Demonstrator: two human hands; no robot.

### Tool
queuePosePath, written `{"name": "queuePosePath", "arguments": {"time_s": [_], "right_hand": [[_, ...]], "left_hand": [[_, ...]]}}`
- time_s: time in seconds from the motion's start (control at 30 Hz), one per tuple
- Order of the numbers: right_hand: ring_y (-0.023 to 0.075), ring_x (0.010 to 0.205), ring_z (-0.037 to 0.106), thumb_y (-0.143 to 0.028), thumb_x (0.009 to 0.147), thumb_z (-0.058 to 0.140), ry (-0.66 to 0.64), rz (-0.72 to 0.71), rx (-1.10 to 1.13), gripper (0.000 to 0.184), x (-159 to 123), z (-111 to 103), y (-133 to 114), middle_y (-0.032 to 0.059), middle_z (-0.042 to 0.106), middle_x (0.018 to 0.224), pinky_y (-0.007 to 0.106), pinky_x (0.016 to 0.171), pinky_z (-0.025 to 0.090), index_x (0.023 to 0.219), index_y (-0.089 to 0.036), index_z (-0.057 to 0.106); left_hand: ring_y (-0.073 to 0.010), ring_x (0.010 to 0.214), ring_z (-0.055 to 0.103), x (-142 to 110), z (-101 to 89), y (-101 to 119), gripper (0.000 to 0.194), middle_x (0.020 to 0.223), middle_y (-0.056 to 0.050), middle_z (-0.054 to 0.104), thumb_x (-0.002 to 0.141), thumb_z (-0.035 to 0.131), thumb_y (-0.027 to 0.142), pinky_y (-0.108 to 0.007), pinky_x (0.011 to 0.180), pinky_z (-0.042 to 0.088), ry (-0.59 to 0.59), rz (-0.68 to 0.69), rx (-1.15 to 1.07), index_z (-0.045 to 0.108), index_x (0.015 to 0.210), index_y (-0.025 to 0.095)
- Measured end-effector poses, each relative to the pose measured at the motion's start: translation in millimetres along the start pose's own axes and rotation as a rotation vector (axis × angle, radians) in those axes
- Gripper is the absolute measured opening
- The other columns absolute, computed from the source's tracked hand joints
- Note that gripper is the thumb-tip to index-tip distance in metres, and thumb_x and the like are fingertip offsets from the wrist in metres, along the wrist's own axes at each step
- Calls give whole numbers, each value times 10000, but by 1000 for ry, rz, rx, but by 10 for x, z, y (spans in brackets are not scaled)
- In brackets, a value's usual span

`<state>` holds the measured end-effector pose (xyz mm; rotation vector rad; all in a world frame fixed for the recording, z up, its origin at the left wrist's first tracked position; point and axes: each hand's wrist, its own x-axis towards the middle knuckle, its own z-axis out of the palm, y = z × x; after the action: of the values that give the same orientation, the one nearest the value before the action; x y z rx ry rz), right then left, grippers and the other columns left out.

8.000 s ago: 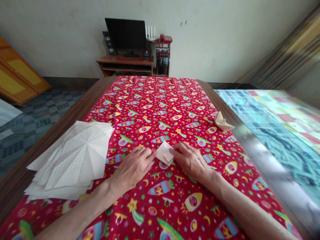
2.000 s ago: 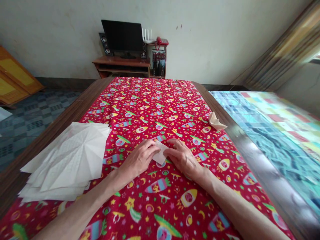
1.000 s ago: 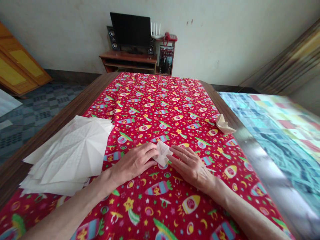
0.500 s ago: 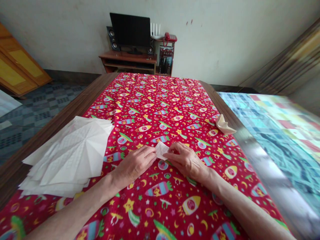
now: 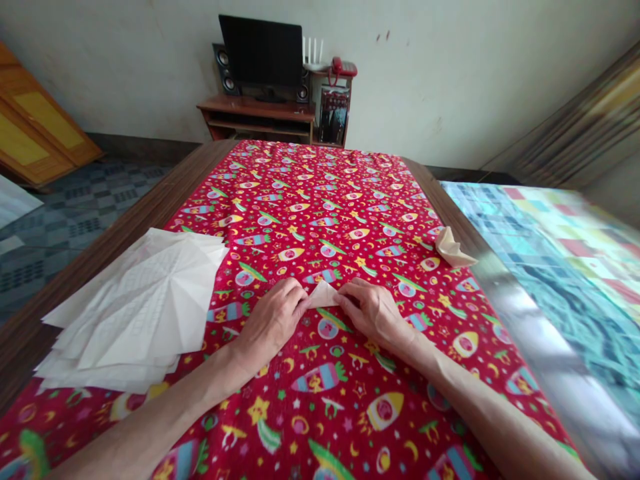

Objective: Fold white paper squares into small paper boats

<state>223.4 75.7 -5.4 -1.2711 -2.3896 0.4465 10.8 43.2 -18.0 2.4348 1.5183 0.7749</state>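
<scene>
A small piece of folded white paper [image 5: 323, 295] lies low over the red patterned cloth, its visible part a triangle with the point facing away from me. My left hand [image 5: 283, 308] pinches its left corner between thumb and fingers. At the right corner, the closed fingers of my right hand [image 5: 373, 307] grip the same paper. Both hands rest on the cloth, and the paper's two ends are hidden under my fingertips.
Creased white sheets [image 5: 145, 307] are stacked on the left. A folded cream paper shape [image 5: 453, 248] sits near the right edge of the red cloth [image 5: 320, 220]. Beyond the table stand a monitor [image 5: 261, 53] and a red telephone [image 5: 344, 67]. A bed [image 5: 550, 267] is at the right.
The paper has gone from a small four-sided piece to a triangle. My left hand has turned and shifted its pinch to the left corner, while my right hand now grips the right corner.
</scene>
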Motion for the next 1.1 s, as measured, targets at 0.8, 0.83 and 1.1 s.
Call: {"name": "queuePosePath", "arguments": {"time_s": [0.8, 0.83, 1.1], "right_hand": [[119, 664, 563, -367, 920, 520, -96, 82, -221, 233, 110, -70, -65, 3, 641, 763, 234, 574, 280, 776, -195, 582], [119, 666, 562, -369, 925, 513, -96, 78, -223, 237, 109, -68, -62, 5, 641, 764, 233, 578, 283, 781, -194, 584], [113, 652, 550, -398, 945, 471, -77, 76, -215, 289, 97, -35, -54, 8, 632, 756, 226, 574, 290, 773, -192, 580]], "left_hand": [[-213, 1067, 524, 48, -70, 82, 271, 1145, -73, 542, 924, 485, 179, -378, 936, 468, 5, 80, 166, 515, 1194, 185], [-217, 1133, 500, 43, -84, 97, 328, 1214, -68, 540, 931, 465, 157, -386, 975, 448, -17, 148, 185, 490, 1256, 200], [-180, 1386, 296, -98, -48, 114, 523, 1462, -85, 406, 898, 331, 36, -376, 1134, 303, -168, 350, 209, 341, 1413, 126]]}}
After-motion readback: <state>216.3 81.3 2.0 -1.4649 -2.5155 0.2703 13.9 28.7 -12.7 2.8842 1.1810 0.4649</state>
